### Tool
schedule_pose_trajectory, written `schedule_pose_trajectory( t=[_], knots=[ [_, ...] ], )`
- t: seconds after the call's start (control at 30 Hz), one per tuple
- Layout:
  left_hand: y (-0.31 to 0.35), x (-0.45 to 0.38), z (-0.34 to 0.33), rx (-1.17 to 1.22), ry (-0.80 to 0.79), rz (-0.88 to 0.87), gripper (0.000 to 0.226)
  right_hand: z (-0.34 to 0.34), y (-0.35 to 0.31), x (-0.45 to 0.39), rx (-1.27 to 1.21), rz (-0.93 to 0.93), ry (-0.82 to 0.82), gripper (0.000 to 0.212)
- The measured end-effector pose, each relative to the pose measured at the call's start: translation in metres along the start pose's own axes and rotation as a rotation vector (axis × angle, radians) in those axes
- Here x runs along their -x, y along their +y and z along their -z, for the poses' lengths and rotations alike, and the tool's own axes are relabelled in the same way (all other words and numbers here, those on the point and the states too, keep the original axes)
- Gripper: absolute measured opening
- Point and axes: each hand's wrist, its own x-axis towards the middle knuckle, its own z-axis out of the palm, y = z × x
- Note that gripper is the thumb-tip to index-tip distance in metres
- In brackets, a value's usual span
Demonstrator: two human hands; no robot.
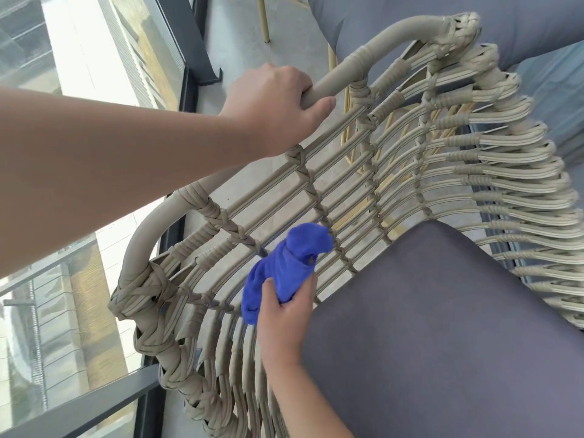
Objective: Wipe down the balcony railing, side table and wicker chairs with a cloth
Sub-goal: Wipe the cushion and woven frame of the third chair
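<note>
A beige wicker chair (395, 147) fills the view, its woven back curving from lower left to upper right. My left hand (278, 102) grips the smooth top rail of the chair back. My right hand (286, 314) holds a bunched blue cloth (284, 263) and presses it against the inner slats low on the back, beside the grey seat cushion (458, 327).
A dark metal balcony railing with glass panels (94, 403) runs along the left, the street far below. Concrete floor (240, 33) shows behind the chair. Another grey cushion (521, 20) lies at the upper right, with thin yellow legs (264, 17) near it.
</note>
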Motion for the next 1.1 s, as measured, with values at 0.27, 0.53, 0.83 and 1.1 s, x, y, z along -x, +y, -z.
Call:
schedule_pose_trajectory(
  t=[0.27,0.53,0.83,1.1],
  knots=[
    [-0.003,-0.003,-0.003,0.021,-0.009,-0.008,0.052,0.039,-0.072,-0.141,0.013,0.248,0.271,0.039],
    [-0.002,-0.004,-0.001,0.02,-0.004,-0.002,0.052,0.046,-0.131,-0.25,0.243,0.53,0.369,0.076],
    [-0.002,-0.004,-0.001,0.039,-0.01,0.009,0.051,0.029,-0.112,-0.231,0.287,0.534,0.298,0.069],
    [-0.002,-0.004,-0.002,0.037,0.006,0.003,0.051,0.017,-0.086,-0.18,0.277,0.504,0.265,0.07]
  ],
)
